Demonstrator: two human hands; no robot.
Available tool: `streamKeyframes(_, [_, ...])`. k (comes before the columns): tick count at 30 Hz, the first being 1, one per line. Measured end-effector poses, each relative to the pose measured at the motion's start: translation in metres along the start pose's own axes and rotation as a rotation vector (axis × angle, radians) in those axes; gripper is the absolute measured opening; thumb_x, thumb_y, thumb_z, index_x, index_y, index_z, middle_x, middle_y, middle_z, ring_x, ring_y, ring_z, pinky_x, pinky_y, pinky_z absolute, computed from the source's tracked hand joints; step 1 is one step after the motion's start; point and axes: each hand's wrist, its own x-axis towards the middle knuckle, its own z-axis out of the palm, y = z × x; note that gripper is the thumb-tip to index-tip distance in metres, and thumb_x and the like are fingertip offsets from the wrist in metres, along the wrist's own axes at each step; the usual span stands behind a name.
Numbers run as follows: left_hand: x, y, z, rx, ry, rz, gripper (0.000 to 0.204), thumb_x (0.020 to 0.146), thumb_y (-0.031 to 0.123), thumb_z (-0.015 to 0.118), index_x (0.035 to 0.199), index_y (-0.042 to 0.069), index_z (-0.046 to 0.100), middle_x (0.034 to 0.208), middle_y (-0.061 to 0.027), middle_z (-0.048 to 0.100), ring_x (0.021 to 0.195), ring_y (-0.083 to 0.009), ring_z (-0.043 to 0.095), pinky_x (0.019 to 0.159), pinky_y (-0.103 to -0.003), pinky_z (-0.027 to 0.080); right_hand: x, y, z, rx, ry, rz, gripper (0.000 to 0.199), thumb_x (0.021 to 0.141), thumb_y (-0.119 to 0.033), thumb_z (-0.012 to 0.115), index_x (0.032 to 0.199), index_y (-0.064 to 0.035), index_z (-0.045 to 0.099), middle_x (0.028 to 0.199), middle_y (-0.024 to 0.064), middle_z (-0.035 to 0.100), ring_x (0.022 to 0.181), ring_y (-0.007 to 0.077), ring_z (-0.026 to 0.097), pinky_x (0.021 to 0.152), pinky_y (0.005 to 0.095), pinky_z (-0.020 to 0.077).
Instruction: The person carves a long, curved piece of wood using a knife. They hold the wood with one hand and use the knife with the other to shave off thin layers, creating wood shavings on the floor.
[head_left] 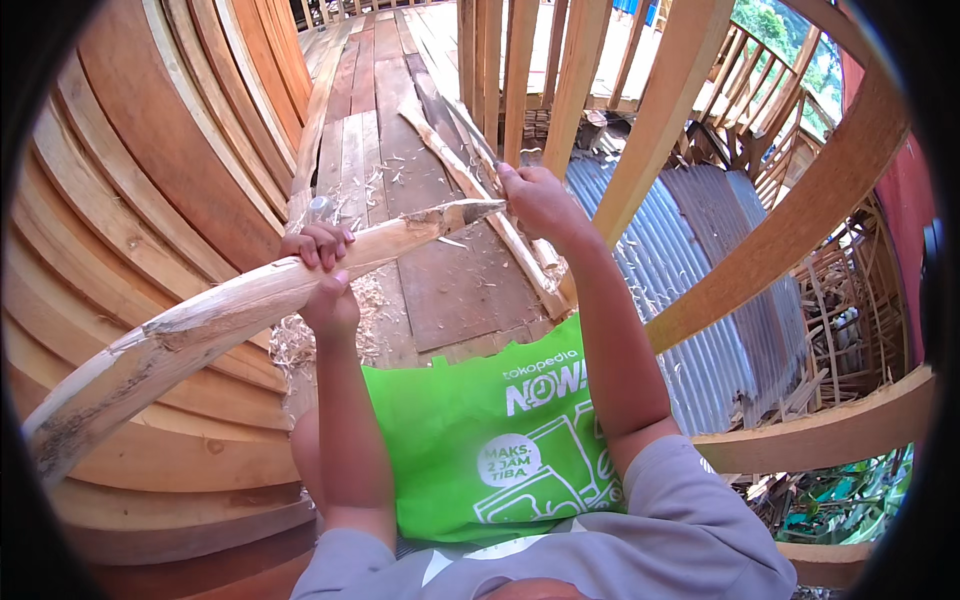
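Observation:
My left hand (322,272) grips a long, pale, curved piece of rough wood (215,325) near its middle, holding it up across the view from lower left to centre. The wood's far end tapers to a freshly cut tip (470,212). My right hand (535,197) is closed around the handle of a thin blade (472,132) that points away from me, right beside that tip. A bright green cloth bag (490,440) with white print lies over my lap.
Curved hull planks (150,170) rise on the left. Floor boards (400,150) carry wood shavings (300,340) and loose slats. Upright and curved timber ribs (680,90) stand on the right, with corrugated metal sheets (690,260) below them.

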Motion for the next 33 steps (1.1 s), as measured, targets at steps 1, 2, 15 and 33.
streamKeyframes(1, [-0.004,0.004,0.001,-0.01,-0.005,0.01,0.036,0.057,0.008,0.055,0.084,0.014,0.033,0.076,-0.0029,0.034,0.075,-0.0177,0.036,0.084,-0.038,0.038,-0.005,0.009,0.012,0.031,-0.026,-0.008,0.045,0.101,-0.044,0.05,0.079,-0.0048,0.057,0.066,-0.0004,0.05,0.052,0.0094,0.046,0.046,0.0298,0.0381])
streamKeyframes(2, [-0.009,0.008,0.002,-0.02,-0.011,0.02,0.037,0.056,0.007,0.055,0.084,0.014,0.032,0.076,-0.0027,0.034,0.075,-0.0178,0.036,0.082,-0.037,0.038,-0.004,0.027,0.025,0.082,-0.099,-0.088,0.043,0.101,-0.041,0.051,0.079,-0.0046,0.057,0.066,-0.0007,0.049,0.051,0.0086,0.045,0.046,0.0288,0.0381])
streamKeyframes(15, [0.011,-0.001,0.016,0.053,-0.027,0.088,0.026,0.063,0.009,0.053,0.083,0.015,0.037,0.075,-0.0018,0.038,0.077,-0.0173,0.041,0.082,-0.035,0.037,0.019,0.052,0.084,-0.148,-0.079,0.078,0.059,0.103,-0.041,0.031,0.089,0.0029,0.068,0.083,0.0237,0.067,0.083,0.0378,0.066,0.08,0.0474,0.0488])
streamKeyframes(33, [0.012,-0.002,0.014,-0.001,-0.107,0.071,0.03,0.06,0.007,0.054,0.083,0.016,0.038,0.071,0.0001,0.038,0.07,-0.0146,0.038,0.076,-0.032,0.034,-0.005,0.012,0.104,-0.272,0.198,-0.202,0.057,0.097,-0.033,0.034,0.069,0.0037,0.068,0.072,0.0297,0.064,0.072,0.0472,0.065,0.074,0.0549,0.0522])
